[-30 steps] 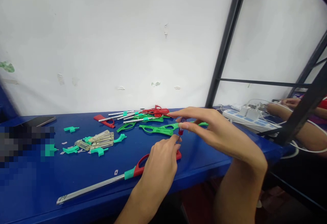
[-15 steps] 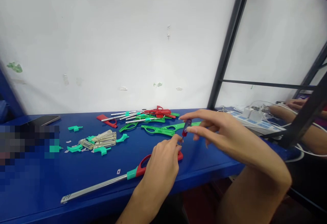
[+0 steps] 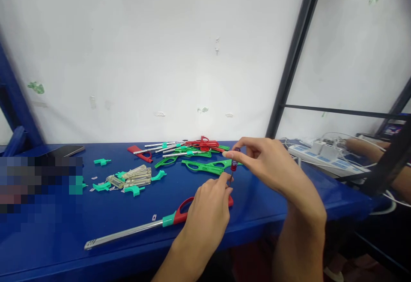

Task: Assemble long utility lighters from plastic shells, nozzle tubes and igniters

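A long-tube gas lighter [image 3: 128, 232] with a red handle and teal collar lies along the front of the blue table, its metal tube pointing left. My left hand [image 3: 210, 207] is closed over the handle, and its fingertips come close to a screwdriver's thin shaft. The screwdriver [image 3: 234, 165], dark red and purple, stands nearly upright over the handle's right end. My right hand [image 3: 261, 157] pinches the top of it between thumb and fingers. My left fingers hide the screwdriver's tip.
Behind lie green handle halves [image 3: 205, 167] and a pile of red parts [image 3: 204, 145] with metal tubes. Teal triggers [image 3: 134, 190] and clear fuel tanks [image 3: 139, 175] are on the left. A power strip [image 3: 324, 157] and another person's arm [image 3: 362, 147] are on the right.
My right hand's fingers have curled in on the screwdriver's top, and its wrist and forearm have swung left. The screwdriver stands more upright. My left hand stays on the lighter.
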Tool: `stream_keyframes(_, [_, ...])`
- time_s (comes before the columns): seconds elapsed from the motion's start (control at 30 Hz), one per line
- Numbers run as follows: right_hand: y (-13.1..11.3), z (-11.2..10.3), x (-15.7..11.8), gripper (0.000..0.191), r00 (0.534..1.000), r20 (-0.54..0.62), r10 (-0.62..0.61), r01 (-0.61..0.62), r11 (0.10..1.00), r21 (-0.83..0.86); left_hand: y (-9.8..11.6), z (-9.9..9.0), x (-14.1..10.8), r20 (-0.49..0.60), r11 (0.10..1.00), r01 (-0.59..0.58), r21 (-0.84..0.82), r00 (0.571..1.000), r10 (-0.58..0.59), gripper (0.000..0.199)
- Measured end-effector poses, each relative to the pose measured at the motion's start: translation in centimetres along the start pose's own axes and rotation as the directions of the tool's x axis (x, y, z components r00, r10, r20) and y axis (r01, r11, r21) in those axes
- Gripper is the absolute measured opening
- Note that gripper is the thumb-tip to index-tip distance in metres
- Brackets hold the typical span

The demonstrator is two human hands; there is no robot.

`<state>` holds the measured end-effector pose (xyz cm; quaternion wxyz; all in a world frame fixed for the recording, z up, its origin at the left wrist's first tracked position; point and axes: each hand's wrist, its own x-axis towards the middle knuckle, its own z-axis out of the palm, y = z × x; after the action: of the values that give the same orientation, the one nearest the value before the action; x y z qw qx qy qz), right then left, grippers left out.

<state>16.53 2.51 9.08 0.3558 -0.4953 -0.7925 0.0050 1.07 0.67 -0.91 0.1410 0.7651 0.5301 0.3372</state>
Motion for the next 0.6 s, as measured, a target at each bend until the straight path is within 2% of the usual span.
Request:
stream_keyframes(0.07, [-0.2, -0.2, -0.2, 0.041, 0.999, -0.005, 0.035, -0.035, 0.999, -0.026, 0.0, 0.0, 0.0, 0.006, 1.0, -0.004, 0.003, 1.0, 0.004, 0.027])
stream_keyframes(0.13, [-0.4, -0.5, -0.4, 0.038, 0.999, 0.015, 0.033, -0.033, 0.999, 0.009, 0.0, 0.0, 0.0, 0.008, 1.0, -0.006, 0.003, 1.0, 0.006, 0.028])
stream_keyframes(0.23, [-0.2, -1.1, -0.8, 0.022, 0.996, 0.072, -0.055, 0.043, 0.985, 0.164, -0.1, 0.0, 0.0, 0.006, 1.0, -0.008, -0.001, 1.0, 0.008, 0.029])
stream_keyframes(0.37, [0.3, -1.5, -0.8, 0.02, 0.979, 0.143, -0.148, 0.094, 0.939, 0.331, -0.2, 0.1, 0.0, 0.007, 1.0, -0.021, 0.0, 1.0, 0.021, 0.029])
stream_keyframes(0.5, [0.6, -1.0, -0.3, 0.011, 0.994, 0.074, -0.078, 0.052, 0.95, 0.307, 0.0, 0.0, 0.0, 0.006, 1.0, -0.028, 0.008, 1.0, 0.028, 0.028])
stream_keyframes(0.6, [0.7, -0.4, 0.1, 0.024, 0.999, 0.049, -0.02, 0.008, 0.971, 0.238, 0.1, -0.1, 0.0, -0.003, 0.999, -0.029, 0.015, 1.0, 0.029, 0.028])
